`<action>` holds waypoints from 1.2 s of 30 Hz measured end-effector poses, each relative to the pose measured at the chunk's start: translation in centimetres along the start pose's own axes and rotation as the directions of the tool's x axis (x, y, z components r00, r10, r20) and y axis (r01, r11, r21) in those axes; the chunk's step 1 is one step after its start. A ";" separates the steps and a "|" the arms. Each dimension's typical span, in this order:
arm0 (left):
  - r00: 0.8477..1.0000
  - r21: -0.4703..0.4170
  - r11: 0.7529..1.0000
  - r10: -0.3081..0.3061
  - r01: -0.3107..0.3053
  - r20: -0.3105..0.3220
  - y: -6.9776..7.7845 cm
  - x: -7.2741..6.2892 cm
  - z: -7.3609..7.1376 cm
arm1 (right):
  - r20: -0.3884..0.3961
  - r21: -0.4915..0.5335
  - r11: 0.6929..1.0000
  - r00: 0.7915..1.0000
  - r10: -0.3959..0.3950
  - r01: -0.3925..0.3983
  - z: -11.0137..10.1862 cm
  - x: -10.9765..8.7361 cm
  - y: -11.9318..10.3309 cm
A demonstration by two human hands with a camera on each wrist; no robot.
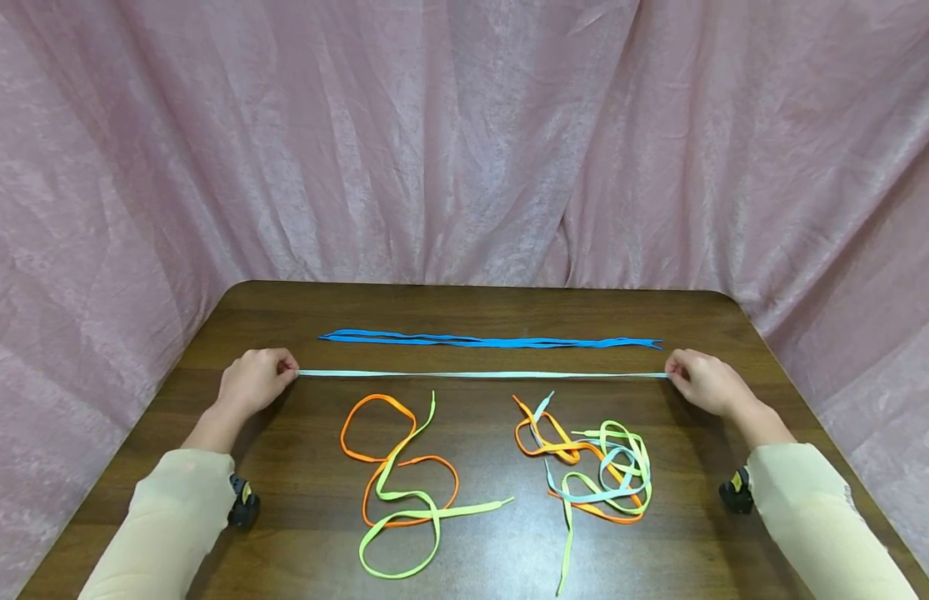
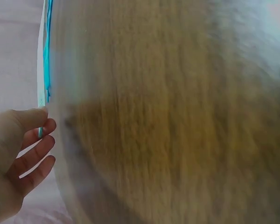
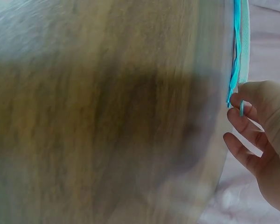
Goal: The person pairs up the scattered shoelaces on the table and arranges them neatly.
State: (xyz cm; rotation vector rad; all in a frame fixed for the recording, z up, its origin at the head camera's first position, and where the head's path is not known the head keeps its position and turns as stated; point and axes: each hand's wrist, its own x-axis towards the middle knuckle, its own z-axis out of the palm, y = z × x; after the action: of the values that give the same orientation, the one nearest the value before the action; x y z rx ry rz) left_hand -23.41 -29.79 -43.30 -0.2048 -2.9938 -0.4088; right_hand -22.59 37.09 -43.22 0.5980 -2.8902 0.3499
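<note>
A pale blue shoelace (image 1: 479, 374) is stretched straight from side to side above the table. My left hand (image 1: 258, 380) pinches one end between thumb and forefinger; in the left wrist view its tip pokes out below the left hand's thumb (image 2: 30, 116). At the opposite end my right hand (image 1: 707, 383) pinches the lace the same way, and a short tip shows under the right hand's thumb (image 3: 256, 93). Just beyond it, blue shoelaces (image 1: 501, 342) lie side by side in a nearly straight line on the table.
Nearer on the brown table (image 1: 284, 517) lie an orange lace (image 1: 380, 398) and a yellow-green lace (image 1: 400, 575), loosely crossed. To their right is a tangle of orange, yellow-green and light blue laces (image 1: 617, 454). A pink curtain (image 1: 464, 150) hangs behind the table.
</note>
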 end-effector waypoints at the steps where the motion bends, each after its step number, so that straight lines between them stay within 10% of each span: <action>1: 1.000 -0.001 1.000 -0.008 0.008 0.006 0.0 0.2 0.1 | 0.008 0.000 1.000 1.000 0.007 -0.007 0.1 0.1 0.1; 36: 0.995 -0.051 0.994 -0.096 0.097 0.019 0.5 3.2 1.3 | 0.074 0.015 0.988 0.985 0.154 -0.155 1.2 2.1 0.7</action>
State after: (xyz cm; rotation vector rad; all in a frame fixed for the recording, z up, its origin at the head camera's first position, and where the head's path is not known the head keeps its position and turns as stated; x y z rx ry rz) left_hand -26.63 -28.58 -44.05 -0.0685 -3.0200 -0.4978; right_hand -24.92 36.61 -44.02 0.3978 -3.0155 0.3868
